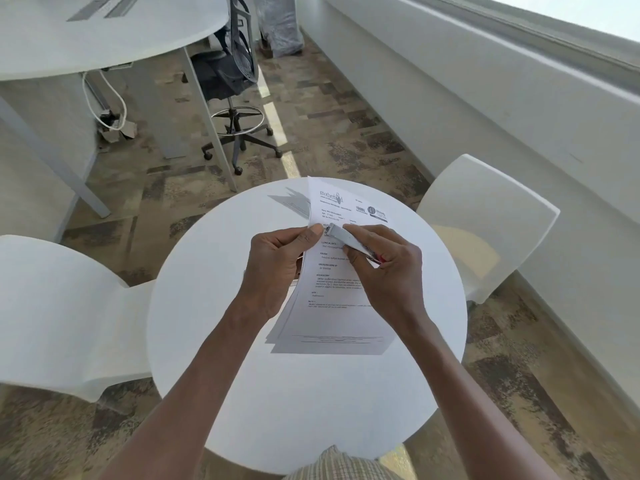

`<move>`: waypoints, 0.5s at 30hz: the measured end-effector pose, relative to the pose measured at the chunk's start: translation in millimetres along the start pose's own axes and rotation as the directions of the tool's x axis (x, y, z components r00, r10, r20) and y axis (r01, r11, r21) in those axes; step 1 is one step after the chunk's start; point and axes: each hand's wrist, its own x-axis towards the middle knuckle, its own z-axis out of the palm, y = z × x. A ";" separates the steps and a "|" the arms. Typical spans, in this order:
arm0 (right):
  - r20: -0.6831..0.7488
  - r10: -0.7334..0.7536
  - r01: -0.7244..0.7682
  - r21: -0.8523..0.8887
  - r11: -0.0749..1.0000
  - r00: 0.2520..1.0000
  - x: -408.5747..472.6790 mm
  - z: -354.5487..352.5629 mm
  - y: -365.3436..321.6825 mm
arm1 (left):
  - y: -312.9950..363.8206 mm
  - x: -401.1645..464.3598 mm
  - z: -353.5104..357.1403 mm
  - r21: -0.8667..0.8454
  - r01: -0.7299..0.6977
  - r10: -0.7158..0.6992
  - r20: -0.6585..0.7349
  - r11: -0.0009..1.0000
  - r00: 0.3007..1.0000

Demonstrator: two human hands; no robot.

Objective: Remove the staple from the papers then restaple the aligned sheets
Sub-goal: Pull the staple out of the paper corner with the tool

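Head view: left hand pinching papers' left edge, right hand gripping stapler, nose pointing leftward at that edge.

Support surface: round white table, plain matte top, seen from above. Printed papers sit over its middle; near bottom edge rests on the tabletop, far end lifted and curling up. They cast a grey shadow on the far side. Table stands on patterned brown-grey floor.
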 end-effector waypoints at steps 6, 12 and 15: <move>0.094 0.057 -0.070 0.146 0.987 0.994 3.4 -8.2 -5.3 | -0.2 -3.3 0.9 -0.017 -0.014 0.014 -0.009 1.000 1.000; 0.100 0.067 -0.081 0.150 0.985 0.993 -1.6 -10.6 -7.5 | -3.9 -5.4 2.4 0.007 -0.017 0.017 -0.032 1.000 0.999; 0.026 0.015 -0.016 0.036 0.999 1.000 -8.9 -4.9 -9.4 | -7.3 -6.9 3.8 0.027 -0.016 0.017 -0.045 1.000 0.999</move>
